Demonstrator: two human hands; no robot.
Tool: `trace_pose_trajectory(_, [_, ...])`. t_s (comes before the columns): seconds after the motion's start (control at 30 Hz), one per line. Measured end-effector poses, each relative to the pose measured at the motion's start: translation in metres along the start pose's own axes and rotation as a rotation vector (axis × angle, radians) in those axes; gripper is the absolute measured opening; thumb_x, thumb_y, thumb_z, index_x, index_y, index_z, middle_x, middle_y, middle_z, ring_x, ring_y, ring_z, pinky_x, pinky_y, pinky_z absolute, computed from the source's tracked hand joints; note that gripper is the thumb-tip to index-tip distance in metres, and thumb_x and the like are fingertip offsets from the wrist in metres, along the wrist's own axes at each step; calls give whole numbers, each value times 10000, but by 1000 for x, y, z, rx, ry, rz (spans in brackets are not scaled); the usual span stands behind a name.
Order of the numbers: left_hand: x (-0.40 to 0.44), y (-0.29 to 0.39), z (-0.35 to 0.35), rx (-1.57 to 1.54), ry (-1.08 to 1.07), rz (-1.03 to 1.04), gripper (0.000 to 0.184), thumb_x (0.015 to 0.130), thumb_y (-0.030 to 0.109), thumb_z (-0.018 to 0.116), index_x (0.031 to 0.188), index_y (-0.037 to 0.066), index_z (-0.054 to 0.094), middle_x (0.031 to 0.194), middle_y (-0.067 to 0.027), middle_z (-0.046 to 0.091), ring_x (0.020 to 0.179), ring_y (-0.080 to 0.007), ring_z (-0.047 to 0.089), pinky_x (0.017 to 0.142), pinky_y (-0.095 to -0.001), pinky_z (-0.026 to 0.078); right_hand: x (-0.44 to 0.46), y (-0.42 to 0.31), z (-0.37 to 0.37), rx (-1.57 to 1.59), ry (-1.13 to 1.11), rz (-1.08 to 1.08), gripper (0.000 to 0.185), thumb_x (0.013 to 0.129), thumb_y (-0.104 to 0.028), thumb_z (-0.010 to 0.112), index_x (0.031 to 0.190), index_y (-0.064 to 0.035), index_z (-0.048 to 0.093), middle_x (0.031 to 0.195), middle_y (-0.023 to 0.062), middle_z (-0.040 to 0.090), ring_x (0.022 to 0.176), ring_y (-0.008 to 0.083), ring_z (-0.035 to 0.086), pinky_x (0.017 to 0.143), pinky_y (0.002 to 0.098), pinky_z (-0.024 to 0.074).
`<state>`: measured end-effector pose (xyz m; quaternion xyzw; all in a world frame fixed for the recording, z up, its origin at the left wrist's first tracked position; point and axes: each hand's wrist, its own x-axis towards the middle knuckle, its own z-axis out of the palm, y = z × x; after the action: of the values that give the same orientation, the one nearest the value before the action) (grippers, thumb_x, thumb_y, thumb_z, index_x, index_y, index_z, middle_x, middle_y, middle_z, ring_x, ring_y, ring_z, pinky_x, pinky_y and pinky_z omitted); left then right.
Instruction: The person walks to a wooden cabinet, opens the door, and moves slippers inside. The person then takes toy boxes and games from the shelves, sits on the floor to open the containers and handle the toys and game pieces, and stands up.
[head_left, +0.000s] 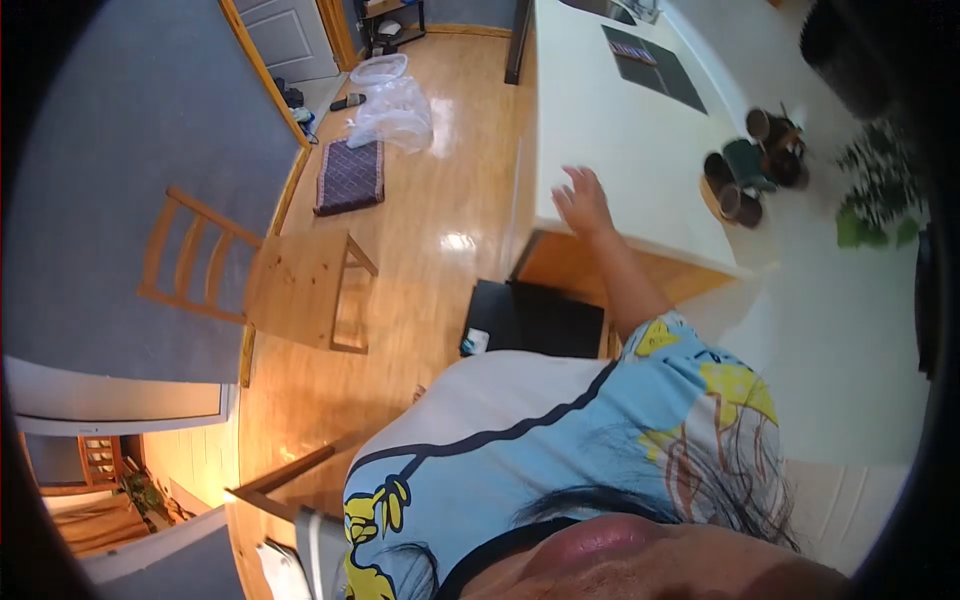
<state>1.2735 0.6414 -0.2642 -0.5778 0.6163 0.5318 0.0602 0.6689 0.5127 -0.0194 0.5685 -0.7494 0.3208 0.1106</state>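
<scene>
My right hand [583, 203] is over the near corner of the white counter [640, 180], its fingers apart and nothing in it. Whether it touches the surface is not clear. Only a small bit of my left hand [418, 393] shows beside my shirt; the rest is hidden behind my body. Farther right on the counter stand several dark cups and a green mug [745, 163]. A dark cooktop [655, 68] lies toward the far end.
A wooden chair [295, 287] stands at the left by the grey wall. A black box-like object [535, 318] is on the floor below the counter. Beyond are a purple mat [350, 177] and clear plastic bags [393, 115]. A leafy plant [880, 190] is at the right.
</scene>
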Motion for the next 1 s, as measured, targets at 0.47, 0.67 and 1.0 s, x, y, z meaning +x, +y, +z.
trace_pose_trajectory(0.47, [244,323,-261,-175,-121,352,429,878,260,594,1237,31,545,1126,-134,633,1034,-217,597,875,-311,459,19,-19,11,-459,-266,186,530,872,-442,541,1297,-134,469,1381,190,354,1292,358,312,1049,491,226])
trace_pose_trajectory(0.67, [396,333,-302,135,-387,251,398,889,231,594,1224,19,549,1049,-128,655,957,-220,624,824,-309,481,130,8,65,-267,-162,312,557,840,-452,589,1296,-160,459,1390,150,356,1304,350,293,1055,474,229])
trace_pose_trajectory(1.0, [604,513,-400,213,-478,306,399,881,256,603,1196,13,569,1043,-141,657,947,-227,629,817,-316,486,377,151,190,-50,-3,411,506,837,-403,616,1264,-168,483,1354,125,385,1281,321,320,1051,439,293])
